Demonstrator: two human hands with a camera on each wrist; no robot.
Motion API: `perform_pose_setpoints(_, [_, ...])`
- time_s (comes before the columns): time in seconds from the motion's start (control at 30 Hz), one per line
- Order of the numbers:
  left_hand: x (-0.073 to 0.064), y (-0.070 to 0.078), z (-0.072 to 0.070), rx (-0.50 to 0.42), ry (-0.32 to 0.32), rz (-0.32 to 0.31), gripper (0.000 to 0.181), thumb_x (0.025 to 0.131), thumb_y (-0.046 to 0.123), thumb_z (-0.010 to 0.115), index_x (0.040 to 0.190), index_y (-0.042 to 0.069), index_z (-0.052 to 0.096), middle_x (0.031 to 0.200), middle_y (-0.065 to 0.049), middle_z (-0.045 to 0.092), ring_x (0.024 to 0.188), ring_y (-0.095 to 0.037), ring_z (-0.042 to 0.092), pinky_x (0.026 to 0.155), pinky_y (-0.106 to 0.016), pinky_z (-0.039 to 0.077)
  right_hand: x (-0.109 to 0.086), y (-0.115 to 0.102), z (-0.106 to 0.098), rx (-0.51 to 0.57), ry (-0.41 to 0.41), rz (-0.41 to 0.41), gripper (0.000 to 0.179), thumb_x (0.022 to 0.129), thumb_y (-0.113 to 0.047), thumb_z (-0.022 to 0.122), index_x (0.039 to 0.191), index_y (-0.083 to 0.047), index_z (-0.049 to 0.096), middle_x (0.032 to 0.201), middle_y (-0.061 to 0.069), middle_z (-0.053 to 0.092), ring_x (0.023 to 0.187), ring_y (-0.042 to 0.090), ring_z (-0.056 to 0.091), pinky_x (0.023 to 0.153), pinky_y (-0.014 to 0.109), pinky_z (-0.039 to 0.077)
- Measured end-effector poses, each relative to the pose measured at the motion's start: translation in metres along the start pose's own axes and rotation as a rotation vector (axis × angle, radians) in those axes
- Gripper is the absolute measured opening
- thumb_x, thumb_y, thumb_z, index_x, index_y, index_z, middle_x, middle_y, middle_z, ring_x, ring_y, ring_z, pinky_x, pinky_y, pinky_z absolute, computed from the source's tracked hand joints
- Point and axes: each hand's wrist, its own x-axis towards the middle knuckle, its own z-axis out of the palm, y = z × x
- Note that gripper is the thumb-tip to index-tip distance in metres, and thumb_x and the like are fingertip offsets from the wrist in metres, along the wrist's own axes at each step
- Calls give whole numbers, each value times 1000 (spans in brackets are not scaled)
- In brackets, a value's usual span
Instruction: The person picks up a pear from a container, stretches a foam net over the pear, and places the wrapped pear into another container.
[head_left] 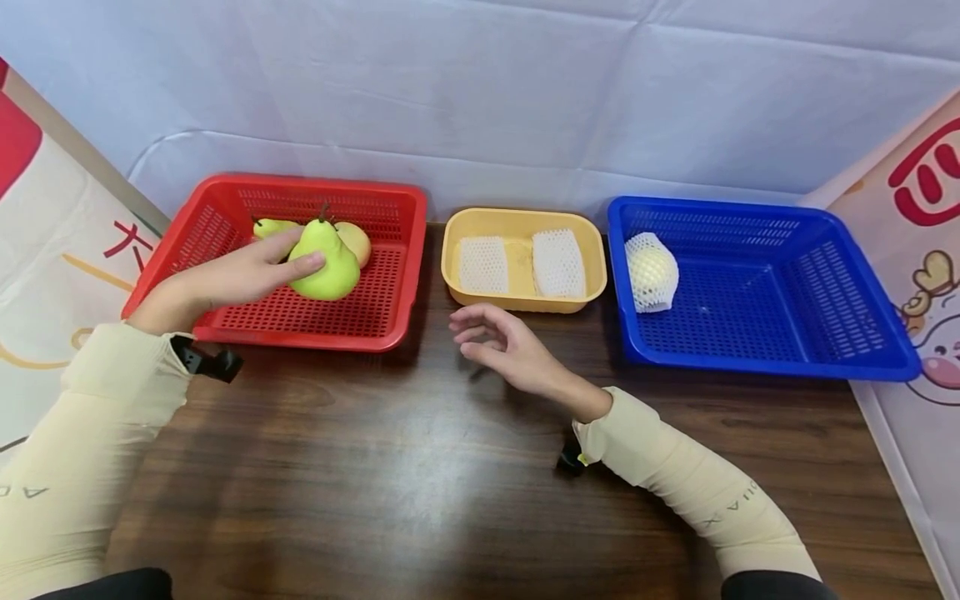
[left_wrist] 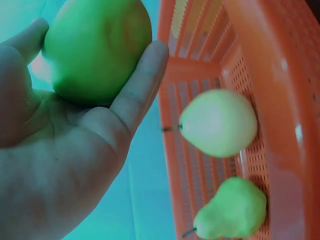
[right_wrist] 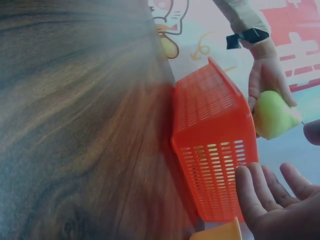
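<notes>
Your left hand [head_left: 232, 275] grips a green pear [head_left: 324, 262], fingers and thumb curled round it, above the red basket [head_left: 225, 212]. Two more pears lie in that basket behind it. Your right hand [head_left: 502, 346] hovers over the table [head_left: 420, 467], holding nothing, fingers loosely curled, just before the yellow tray [head_left: 450, 250]. A netted fruit [head_left: 651, 271] sits in the blue basket [head_left: 825, 292].

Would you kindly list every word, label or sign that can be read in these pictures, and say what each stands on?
"A" and "O": pale letters on the left sleeve, rest hidden.
"OUA" and "X", roughly: on the right sleeve, turned and too faint to be sure.
Red brush character, cut off: on the left banner, not readable.
Red round sign, cut off: on the right banner, not readable.
The baskets and fruit bear no text.
</notes>
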Motion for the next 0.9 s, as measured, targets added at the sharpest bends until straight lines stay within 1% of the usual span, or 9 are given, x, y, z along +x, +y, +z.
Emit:
perform_pose_setpoints(0.07, [0,2,5,-31,-5,42,34,110,27,44,135,3,45,107,-9,54,100,-17,51,86,-22,43,0,-1,0,-2,0,-14,40,94,9,63,132,11,53,131,28,59,115,44,61,91,29,55])
perform_pose_setpoints(0.13, [-1,5,10,-50,-11,66,34,111,25,44,136,3,44,107,-10,55,100,-16,51,86,-21,43,0,-1,1,0,0,-25,41,94,9,62,133,11,52,133,28,58,116,41,61,93,31,55])
perform_pose_setpoints(0.27, [-4,12,21,-63,-4,77,40,111,25,44,144,3,41,113,-11,56,106,-14,52,91,-18,42,-1,-4,1,20,2,-48,43,93,10,61,135,12,49,137,28,54,119,43,58,96,31,53])
perform_pose_setpoints(0.33, [-5,14,26,-55,0,79,44,110,26,45,148,3,37,118,-11,56,110,-13,51,92,-17,41,-2,-5,2,39,2,-62,44,93,11,60,136,13,48,138,29,52,122,45,56,97,31,53])
perform_pose_setpoints(0.4, [-5,16,32,-38,0,94,46,110,25,47,149,3,36,119,-11,56,111,-14,50,92,-16,40,-3,-6,2,64,1,-75,45,94,11,58,137,14,45,140,30,50,124,48,53,98,31,52])
perform_pose_setpoints(0.6, [-6,29,49,-3,-6,141,41,108,23,52,142,5,39,109,-9,54,107,-20,49,91,-23,40,-3,-8,4,167,-17,-113,48,96,9,53,141,16,38,144,32,42,130,56,41,102,38,52])
perform_pose_setpoints(0.73, [-5,36,62,-7,11,157,46,107,23,55,145,5,37,113,-10,55,108,-21,51,95,-33,42,-3,-10,5,193,-26,-150,50,98,3,50,143,17,34,147,33,39,133,57,38,103,45,51])
perform_pose_setpoints(0.83, [-3,40,72,-30,31,170,46,106,22,56,145,6,38,115,-12,57,106,-22,53,94,-39,44,-3,-11,5,194,-23,-180,52,100,-4,48,144,17,32,149,33,36,135,49,41,104,49,49])
perform_pose_setpoints(0.9, [-1,43,80,-48,50,177,46,106,22,58,145,6,39,117,-12,57,105,-22,54,92,-41,46,-2,-11,6,193,-15,-199,53,101,-9,47,145,18,31,151,34,34,135,41,44,104,51,49])
